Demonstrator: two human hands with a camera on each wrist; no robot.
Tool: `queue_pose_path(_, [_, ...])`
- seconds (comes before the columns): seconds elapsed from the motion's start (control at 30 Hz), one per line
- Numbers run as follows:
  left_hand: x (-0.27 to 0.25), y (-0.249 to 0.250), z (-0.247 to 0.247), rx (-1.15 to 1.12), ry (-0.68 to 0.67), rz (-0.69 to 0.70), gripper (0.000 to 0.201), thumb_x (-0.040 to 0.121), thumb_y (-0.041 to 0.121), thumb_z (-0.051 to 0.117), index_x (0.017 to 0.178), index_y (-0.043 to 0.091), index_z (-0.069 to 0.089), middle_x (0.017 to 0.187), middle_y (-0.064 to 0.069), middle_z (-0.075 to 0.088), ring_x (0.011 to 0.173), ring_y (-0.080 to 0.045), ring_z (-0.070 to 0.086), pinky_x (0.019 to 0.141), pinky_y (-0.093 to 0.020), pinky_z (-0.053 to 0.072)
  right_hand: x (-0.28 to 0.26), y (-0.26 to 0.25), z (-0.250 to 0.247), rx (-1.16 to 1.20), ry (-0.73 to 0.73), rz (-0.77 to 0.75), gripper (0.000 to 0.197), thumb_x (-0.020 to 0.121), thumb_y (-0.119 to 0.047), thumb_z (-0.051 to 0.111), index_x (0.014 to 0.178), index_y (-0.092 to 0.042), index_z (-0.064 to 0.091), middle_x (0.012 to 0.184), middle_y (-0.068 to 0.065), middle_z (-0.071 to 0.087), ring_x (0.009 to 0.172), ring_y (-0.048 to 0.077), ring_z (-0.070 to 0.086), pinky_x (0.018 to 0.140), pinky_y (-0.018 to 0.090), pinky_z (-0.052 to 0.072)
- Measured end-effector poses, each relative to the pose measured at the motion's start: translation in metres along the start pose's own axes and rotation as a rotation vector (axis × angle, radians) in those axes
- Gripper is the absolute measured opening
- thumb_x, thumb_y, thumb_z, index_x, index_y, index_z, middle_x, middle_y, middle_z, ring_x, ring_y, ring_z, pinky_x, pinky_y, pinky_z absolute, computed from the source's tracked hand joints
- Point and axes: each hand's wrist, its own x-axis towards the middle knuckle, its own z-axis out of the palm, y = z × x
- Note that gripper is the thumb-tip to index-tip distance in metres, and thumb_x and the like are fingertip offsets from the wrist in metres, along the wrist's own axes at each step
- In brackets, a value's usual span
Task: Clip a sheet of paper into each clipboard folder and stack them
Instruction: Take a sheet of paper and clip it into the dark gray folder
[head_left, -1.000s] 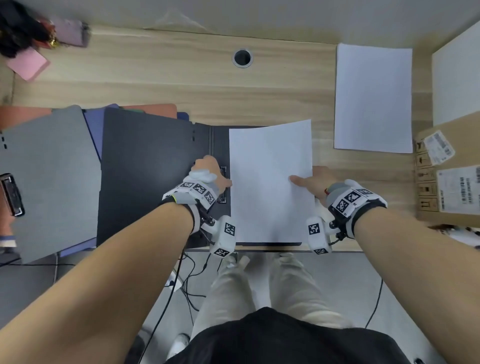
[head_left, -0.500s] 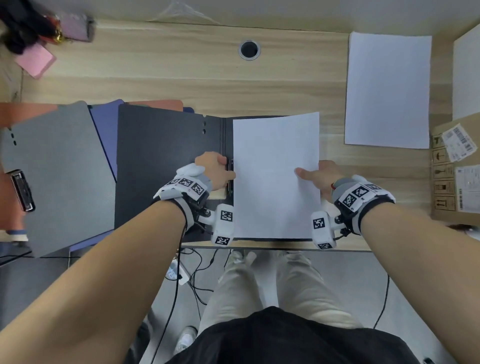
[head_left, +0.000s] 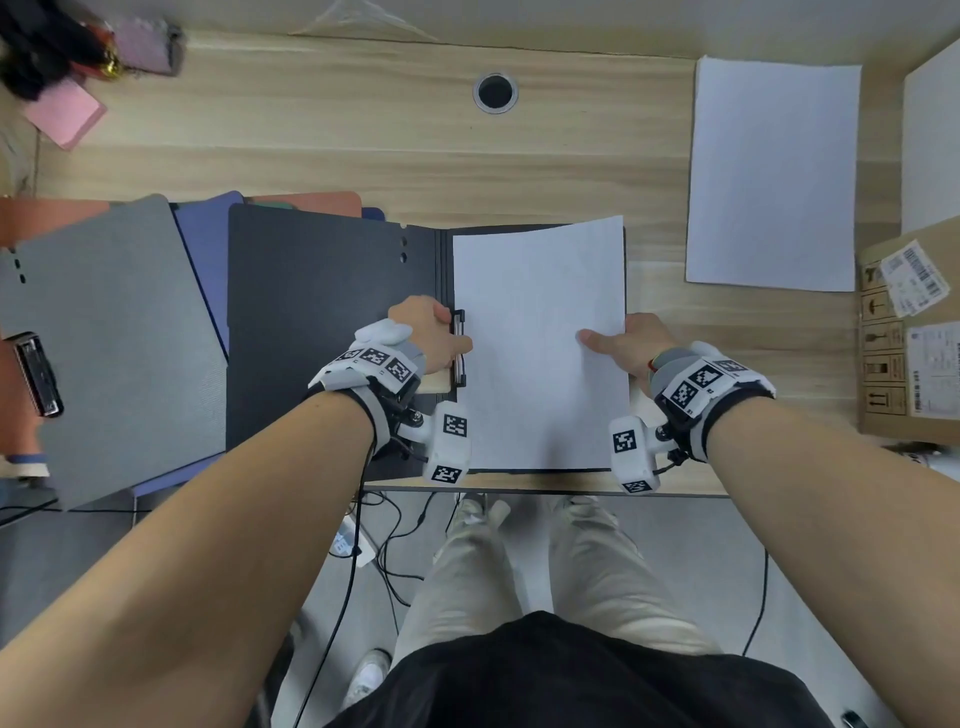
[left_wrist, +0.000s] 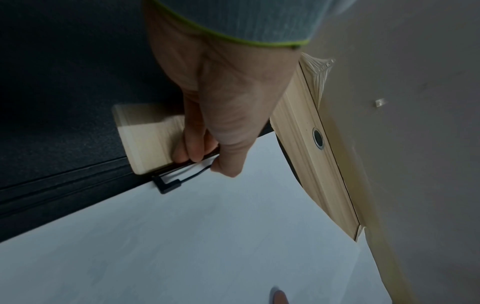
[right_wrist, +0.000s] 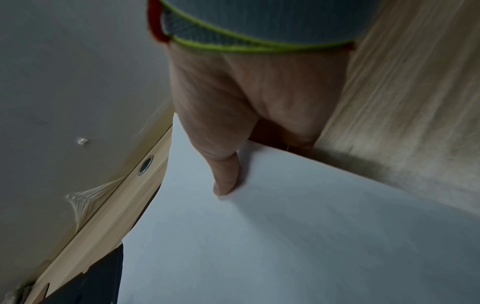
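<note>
A black folder lies open at the near edge of the desk, its left cover flat and a white sheet of paper lying over its right half. The far right corner of the sheet curls up slightly off the folder.

The left hand sits at the folder's spine, on the left edge of the sheet. Its fingers curl around the black wire clip, and the thumb presses on the clip's lever; in the left wrist view the clip's wire arm stands lifted just above the edge of the paper. A pale wood-coloured tab lies under the fingers beside the clip.

The right hand holds the right edge of the sheet about halfway along. The thumb lies flat on top of the paper and the other fingers are tucked underneath, so the sheet is pinched between them; the right wrist view shows the thumb tip pressing down on the white surface.

A second white sheet lies flat towards the far right corner of the desk, well apart from the folder. At the left edge of the desk a grey folder lies open over blue and orange ones, with a metal clip at its left side. A cardboard box stands at the right edge.
</note>
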Motion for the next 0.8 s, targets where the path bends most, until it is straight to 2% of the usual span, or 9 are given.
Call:
queue_pose_path(0.13, [0.001, 0.002, 0.001, 0.008, 0.006, -0.011, 0.044, 0.071, 0.028, 0.076, 0.112, 0.022, 0.066, 0.09, -0.004, 0.074, 0.077, -0.023, 0.075, 0.08, -0.039, 0.062, 0.003, 0.001, 0.002, -0.002, 0.015, 0.0, 0.087, 0.084, -0.046, 0.071, 0.146, 0.002, 0.032, 0.149, 0.014, 0.041, 0.135, 0.032, 0.042, 0.109, 0.04, 0.037])
queue_pose_path(0.3, [0.001, 0.004, 0.002, 0.034, 0.006, -0.023, 0.048, 0.066, 0.032, 0.076, 0.112, 0.023, 0.066, 0.092, -0.002, 0.073, 0.077, -0.022, 0.074, 0.08, -0.038, 0.062, 0.003, 0.001, 0.004, -0.007, 0.019, -0.004, 0.087, 0.087, -0.045, 0.069, 0.147, 0.003, 0.029, 0.152, 0.016, 0.037, 0.138, 0.032, 0.038, 0.104, 0.036, 0.035])
queue_pose_path(0.4, [0.0, 0.005, 0.002, 0.07, -0.001, -0.027, 0.053, 0.06, 0.038, 0.072, 0.111, 0.026, 0.065, 0.089, -0.001, 0.074, 0.076, -0.02, 0.074, 0.08, -0.037, 0.061, 0.003, -0.001, 0.003, -0.014, 0.009, -0.002, 0.088, 0.087, -0.045, 0.068, 0.149, 0.001, 0.026, 0.155, 0.015, 0.033, 0.141, 0.031, 0.035, 0.109, 0.038, 0.034])
queue_pose_path(0.6, [0.004, 0.009, 0.005, 0.143, 0.042, -0.023, 0.046, 0.071, 0.032, 0.077, 0.113, 0.02, 0.063, 0.094, -0.002, 0.073, 0.08, -0.022, 0.073, 0.08, -0.037, 0.061, 0.002, -0.003, 0.004, -0.044, 0.009, -0.009, 0.089, 0.086, -0.046, 0.068, 0.149, 0.001, 0.027, 0.155, 0.014, 0.033, 0.141, 0.031, 0.035, 0.112, 0.039, 0.034])
queue_pose_path(0.67, [0.005, 0.014, 0.005, 0.215, 0.022, -0.031, 0.038, 0.075, 0.033, 0.076, 0.108, 0.023, 0.059, 0.094, -0.001, 0.069, 0.082, -0.022, 0.071, 0.081, -0.036, 0.059, 0.002, -0.003, 0.004, -0.045, 0.006, -0.006, 0.09, 0.086, -0.046, 0.069, 0.15, 0.001, 0.026, 0.156, 0.014, 0.032, 0.141, 0.03, 0.035, 0.112, 0.038, 0.033])
queue_pose_path(0.73, [0.005, 0.018, 0.006, 0.282, 0.012, -0.041, 0.034, 0.077, 0.034, 0.075, 0.099, 0.022, 0.053, 0.091, -0.001, 0.063, 0.077, -0.022, 0.065, 0.075, -0.032, 0.057, 0.003, -0.003, 0.003, -0.045, 0.001, -0.005, 0.091, 0.086, -0.045, 0.069, 0.15, 0.002, 0.025, 0.157, 0.014, 0.031, 0.142, 0.03, 0.034, 0.112, 0.038, 0.032])
queue_pose_path(0.8, [0.006, 0.02, 0.007, 0.311, 0.023, -0.05, 0.034, 0.077, 0.035, 0.075, 0.094, 0.02, 0.05, 0.087, 0.0, 0.059, 0.068, -0.02, 0.059, 0.061, -0.027, 0.05, 0.002, -0.004, 0.003, -0.052, -0.003, -0.006, 0.09, 0.087, -0.045, 0.069, 0.15, 0.002, 0.025, 0.157, 0.014, 0.031, 0.142, 0.03, 0.033, 0.112, 0.037, 0.031])
